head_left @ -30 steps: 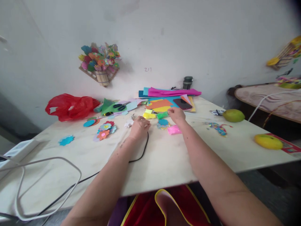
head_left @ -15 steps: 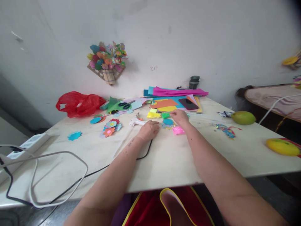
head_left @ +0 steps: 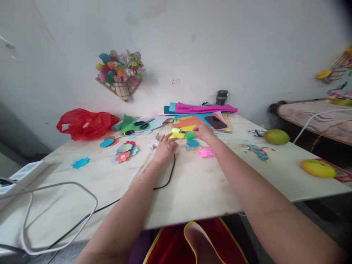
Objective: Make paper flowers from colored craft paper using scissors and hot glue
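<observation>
My left hand (head_left: 165, 149) lies over a white glue gun (head_left: 152, 144), which it partly hides. Its fingers are spread, and it does not appear to grip the gun. A black cord runs from under this hand. My right hand (head_left: 204, 132) is closed in a pinch beside a small green packet (head_left: 190, 136); whatever its fingertips hold, if anything, is too small to make out. Close by are a yellow packet (head_left: 177, 135), a pink packet (head_left: 206, 152) and a blue flower cutout (head_left: 193, 143). Stacked paper flowers (head_left: 123, 157) sit left of my left hand.
Scissors (head_left: 143, 124) and a phone (head_left: 216, 122) rest on coloured sheets at the back. A red plastic bag (head_left: 85, 124) is at the back left. White cable loops (head_left: 82, 185) and a power strip (head_left: 26, 174) occupy the left side. Mangoes (head_left: 276, 136) lie right.
The camera view has turned slightly, so everything sits further left. My left hand's fingers have lifted and spread apart. My right hand stays pinched near the green packet.
</observation>
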The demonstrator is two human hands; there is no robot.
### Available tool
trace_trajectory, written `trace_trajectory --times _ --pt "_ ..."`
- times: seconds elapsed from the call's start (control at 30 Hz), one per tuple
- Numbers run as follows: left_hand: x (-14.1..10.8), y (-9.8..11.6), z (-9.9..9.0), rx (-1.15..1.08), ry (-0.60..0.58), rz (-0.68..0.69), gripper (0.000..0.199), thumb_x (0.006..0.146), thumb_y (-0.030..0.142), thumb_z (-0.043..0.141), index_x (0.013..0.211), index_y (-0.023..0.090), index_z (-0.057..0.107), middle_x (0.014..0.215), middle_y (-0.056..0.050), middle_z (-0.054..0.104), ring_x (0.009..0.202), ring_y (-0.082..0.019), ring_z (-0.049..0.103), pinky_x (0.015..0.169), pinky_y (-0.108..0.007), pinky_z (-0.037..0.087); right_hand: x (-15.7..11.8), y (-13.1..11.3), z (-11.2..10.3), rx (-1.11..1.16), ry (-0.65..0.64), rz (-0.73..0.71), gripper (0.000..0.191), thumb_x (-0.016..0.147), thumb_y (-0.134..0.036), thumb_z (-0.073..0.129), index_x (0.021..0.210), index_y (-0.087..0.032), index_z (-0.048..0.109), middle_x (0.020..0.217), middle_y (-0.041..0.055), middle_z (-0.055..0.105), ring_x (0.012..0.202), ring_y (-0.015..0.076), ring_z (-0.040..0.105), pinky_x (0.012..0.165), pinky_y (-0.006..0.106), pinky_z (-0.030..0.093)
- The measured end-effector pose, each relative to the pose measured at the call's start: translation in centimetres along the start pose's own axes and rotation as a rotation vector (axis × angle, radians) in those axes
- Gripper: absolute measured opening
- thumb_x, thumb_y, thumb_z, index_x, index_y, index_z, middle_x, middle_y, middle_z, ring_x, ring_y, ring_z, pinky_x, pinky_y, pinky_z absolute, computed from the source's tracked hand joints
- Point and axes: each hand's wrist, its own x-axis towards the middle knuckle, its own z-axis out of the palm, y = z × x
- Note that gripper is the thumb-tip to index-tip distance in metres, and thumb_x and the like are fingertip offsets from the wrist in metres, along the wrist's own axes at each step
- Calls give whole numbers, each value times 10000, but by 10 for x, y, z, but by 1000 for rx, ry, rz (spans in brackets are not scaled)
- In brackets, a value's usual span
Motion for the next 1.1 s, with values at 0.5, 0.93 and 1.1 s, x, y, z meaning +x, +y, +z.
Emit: trace_trajectory --times 0.5,0.93,1.1 --pt "1 -5 4 -86 85 -92 131 802 207 515 779 206 644 906 -46 698 1077 -218 540 1071 -487 184 -9 -7 -13 -265 -252 -143 262 701 -215 589 933 -230 709 988 41 691 907 205 616 684 249 428" --pt "-1 -1 2 -98 73 -53 118 763 205 546 731 218 658 911 -45 696 1117 -241 499 1065 -508 177 -15 -12 -16 -327 -434 -250 351 612 -325 671 954 -257 706 963 23 700 851 210 630 652 249 434" --pt "-2 -1 2 -78 58 -47 129 773 216 535 739 217 660 901 -46 697 1124 -244 493 1061 -509 184 -19 -15 -18 -349 -424 -244 297 659 -251 610 938 -252 713 939 38 705 846 209 636 665 248 434"
